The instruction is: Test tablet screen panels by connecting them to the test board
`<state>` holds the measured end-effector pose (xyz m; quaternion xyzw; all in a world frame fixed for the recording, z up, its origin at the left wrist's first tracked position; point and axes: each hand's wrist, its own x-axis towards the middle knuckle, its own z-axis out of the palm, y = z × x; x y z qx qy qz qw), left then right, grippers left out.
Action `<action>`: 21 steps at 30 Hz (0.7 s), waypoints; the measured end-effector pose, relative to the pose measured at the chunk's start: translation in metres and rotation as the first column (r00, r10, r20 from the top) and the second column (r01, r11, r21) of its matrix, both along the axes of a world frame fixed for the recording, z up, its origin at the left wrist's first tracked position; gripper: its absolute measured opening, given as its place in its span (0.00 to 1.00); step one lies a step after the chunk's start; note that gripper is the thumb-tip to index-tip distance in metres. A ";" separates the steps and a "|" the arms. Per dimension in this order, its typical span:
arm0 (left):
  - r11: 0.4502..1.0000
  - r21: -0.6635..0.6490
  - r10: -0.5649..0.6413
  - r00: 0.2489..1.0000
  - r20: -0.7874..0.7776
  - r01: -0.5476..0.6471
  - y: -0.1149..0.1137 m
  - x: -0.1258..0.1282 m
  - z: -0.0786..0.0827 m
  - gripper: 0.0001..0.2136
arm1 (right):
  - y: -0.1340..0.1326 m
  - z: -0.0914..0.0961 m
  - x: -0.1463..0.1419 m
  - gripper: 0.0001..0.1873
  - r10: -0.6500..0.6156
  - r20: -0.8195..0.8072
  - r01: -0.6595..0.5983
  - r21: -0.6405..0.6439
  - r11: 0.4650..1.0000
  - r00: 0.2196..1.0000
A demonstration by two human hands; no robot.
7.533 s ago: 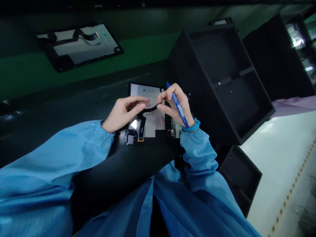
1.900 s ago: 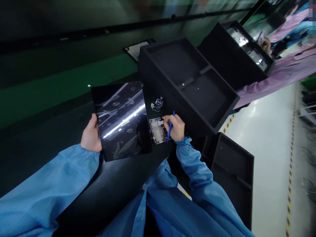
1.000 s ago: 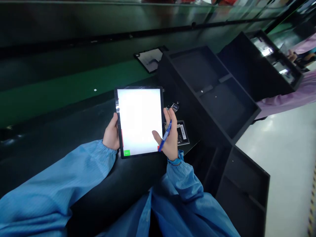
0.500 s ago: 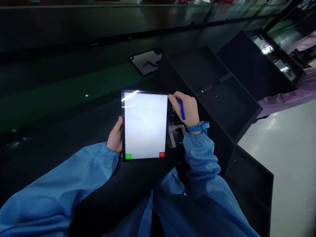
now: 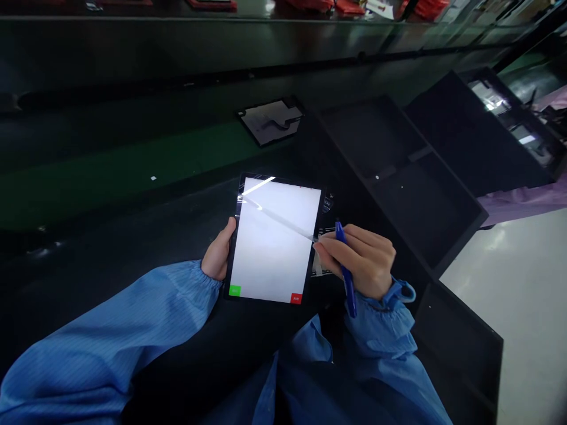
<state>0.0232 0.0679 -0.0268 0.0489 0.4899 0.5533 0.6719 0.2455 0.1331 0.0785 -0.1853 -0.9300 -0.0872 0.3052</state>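
A lit display panel (image 5: 274,248) with a black border shows a white screen, with a green square at its lower left corner and a red one at its lower right. My left hand (image 5: 218,251) grips its left edge, thumb at the front and the other fingers hidden behind. In my right hand (image 5: 361,260), just off the right edge, a blue pen (image 5: 346,274) is tucked between the fingers. The pinched thumb and forefinger hold the end of a thin translucent strip (image 5: 283,224), which runs slantwise across the screen to its upper left.
Another panel (image 5: 272,122) with a dark cable lies on the bench beyond. Black divided trays (image 5: 411,177) stand to the right, and one more (image 5: 460,336) sits nearer me. Part of a labelled component (image 5: 322,268) shows behind my right hand. A person's pink sleeve (image 5: 522,198) appears far right.
My right hand has moved down and right from the panel's top right corner, and the translucent strip now stretches over the screen. The panel has tilted slightly; the whole view has shifted.
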 end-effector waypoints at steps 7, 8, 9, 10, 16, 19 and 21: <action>0.993 0.094 -0.068 0.998 -0.007 0.068 -0.002 -0.001 0.000 0.25 | 0.001 -0.006 0.023 0.09 -0.059 -0.090 0.057 -0.020 0.998 0.994; 0.995 0.090 -0.047 0.998 -0.033 0.050 -0.002 -0.001 -0.001 0.24 | 0.001 -0.005 0.024 0.10 -0.047 -0.103 0.039 -0.077 0.996 0.994; 0.995 0.091 -0.024 0.998 -0.061 0.029 -0.002 -0.001 -0.002 0.24 | 0.001 -0.003 0.023 0.11 -0.031 -0.121 0.013 -0.145 0.989 0.992; 0.995 0.100 -0.010 0.996 -0.087 0.019 -0.002 0.000 -0.003 0.23 | 0.002 0.000 0.021 0.12 -0.018 -0.147 -0.015 -0.218 0.976 0.989; 0.972 0.152 -0.140 0.962 -0.234 0.179 -0.006 0.002 -0.005 0.26 | 0.027 0.015 -0.030 0.16 0.033 -0.195 -0.142 -0.579 0.803 0.980; 0.957 0.178 -0.171 0.943 -0.286 0.228 -0.007 0.002 -0.003 0.27 | 0.046 0.011 -0.057 0.14 -0.008 -0.242 -0.168 -0.698 0.696 0.970; 0.947 0.179 -0.207 0.935 -0.287 0.265 -0.007 0.001 -0.003 0.26 | 0.057 0.006 -0.061 0.14 -0.148 -0.309 -0.136 -0.733 0.666 0.940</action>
